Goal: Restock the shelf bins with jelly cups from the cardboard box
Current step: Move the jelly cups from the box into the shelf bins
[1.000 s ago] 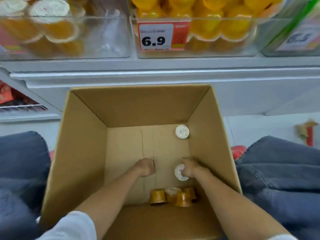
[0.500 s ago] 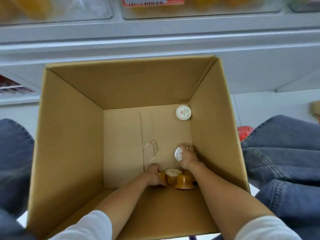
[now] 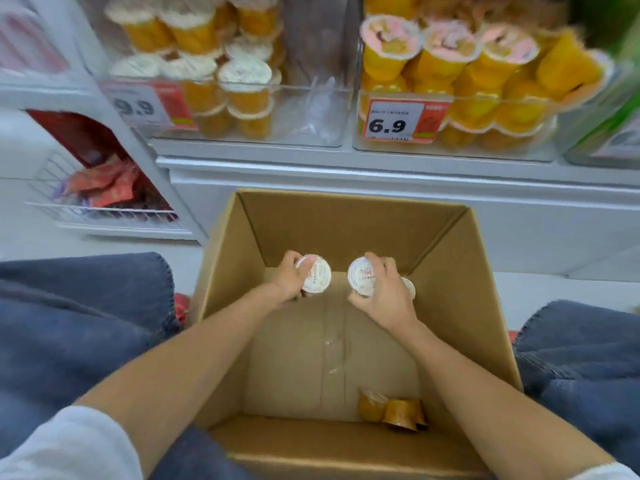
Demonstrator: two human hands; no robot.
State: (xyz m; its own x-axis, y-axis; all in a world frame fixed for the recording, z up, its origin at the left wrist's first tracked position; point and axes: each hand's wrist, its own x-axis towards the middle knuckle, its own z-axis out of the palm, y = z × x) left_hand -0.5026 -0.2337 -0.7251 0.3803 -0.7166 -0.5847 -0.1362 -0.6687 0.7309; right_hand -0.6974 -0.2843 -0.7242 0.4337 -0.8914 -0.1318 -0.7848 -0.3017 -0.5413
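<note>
While a jelly cup (image 3: 316, 274) sits pinched in the left hand (image 3: 290, 279) and a second cup (image 3: 362, 276) in the right hand (image 3: 382, 295), both with their white foil lids turned up, the hands hover inside the cardboard box (image 3: 228, 258) toward its far wall, level with its upper part. Behind the right hand the edge of another white lid (image 3: 409, 287) shows; whether it is held or lying on the box floor cannot be told. At the near right corner of the floor a few amber cups (image 3: 394, 412) lie on their sides, so the box is nearly emptied. Above the box, on the shelf, the clear bin with the 9.9 tag (image 3: 311, 109) holds stacked cups on its left but stands bare on its right, and looks like the place for these; the bin tagged 6.9 (image 3: 460, 143) is well filled. By my reckoning the restocking is close to done: this pair and the last few cups remain.
</note>
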